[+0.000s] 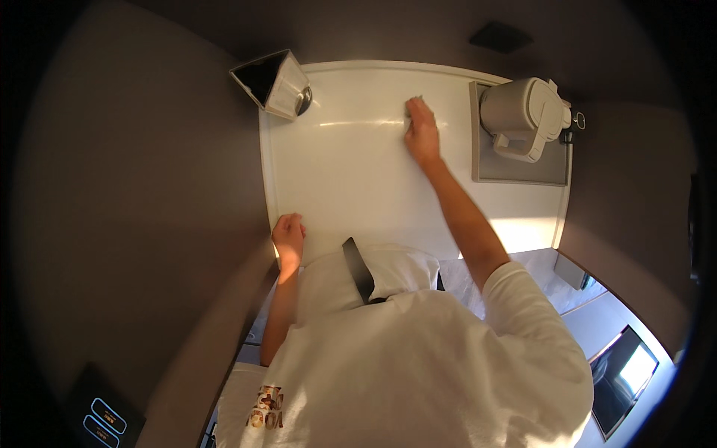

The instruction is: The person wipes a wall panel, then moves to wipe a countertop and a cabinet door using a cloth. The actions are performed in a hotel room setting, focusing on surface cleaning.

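Observation:
My right hand (421, 130) reaches over the far part of a glossy white countertop (358, 168), its fingers curled around a small greyish thing (409, 109) that is mostly hidden, perhaps a cloth. At the counter's near left edge, my left hand (289, 232) rests with loosely bent fingers; nothing shows in it. An electric kettle (512, 109) of pale plastic lies to the right of my right hand, on a grey tray (515, 171). In the far left corner is a white box-like holder (285, 87) with a dark front, with a round metal thing (304, 101) beside it.
Dark walls (168, 140) enclose the counter at left, back and right. A dark square fitting (500, 37) is on the back wall. Behind the kettle are a ring-shaped thing and black plug parts. A lit switch panel (106, 423) is at lower left, a dark-framed screen or window (624, 381) at lower right.

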The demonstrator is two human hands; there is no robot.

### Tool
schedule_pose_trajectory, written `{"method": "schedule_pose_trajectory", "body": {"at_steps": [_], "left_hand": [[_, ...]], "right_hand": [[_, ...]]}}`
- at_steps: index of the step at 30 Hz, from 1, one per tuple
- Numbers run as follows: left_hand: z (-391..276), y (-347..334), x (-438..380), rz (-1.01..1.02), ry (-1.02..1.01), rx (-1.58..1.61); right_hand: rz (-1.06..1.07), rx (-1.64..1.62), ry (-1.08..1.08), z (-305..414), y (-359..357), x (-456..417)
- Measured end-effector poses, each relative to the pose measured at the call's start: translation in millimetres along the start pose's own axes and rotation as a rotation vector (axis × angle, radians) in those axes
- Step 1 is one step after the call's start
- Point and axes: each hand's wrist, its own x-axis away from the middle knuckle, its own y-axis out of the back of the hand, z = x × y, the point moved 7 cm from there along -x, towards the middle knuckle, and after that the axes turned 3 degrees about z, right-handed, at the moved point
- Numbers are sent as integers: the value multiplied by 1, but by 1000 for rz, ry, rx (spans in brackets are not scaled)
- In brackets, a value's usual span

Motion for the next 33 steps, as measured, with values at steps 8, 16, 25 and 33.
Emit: {"method": "schedule_pose_trajectory", "body": {"at_steps": [8, 16, 25, 33], "left_hand": [[9, -9, 0, -23, -27, 15], [20, -1, -4, -26, 39, -25], [-3, -31, -17, -19, -14, 82], [-25, -37, -23, 44, -78, 44]], "right_hand": [[488, -173, 375, 104, -88, 145], [39, 10, -85, -19, -7, 11], [535, -462, 291, 104, -121, 154], [-77, 124, -141, -90, 69, -17]]}}
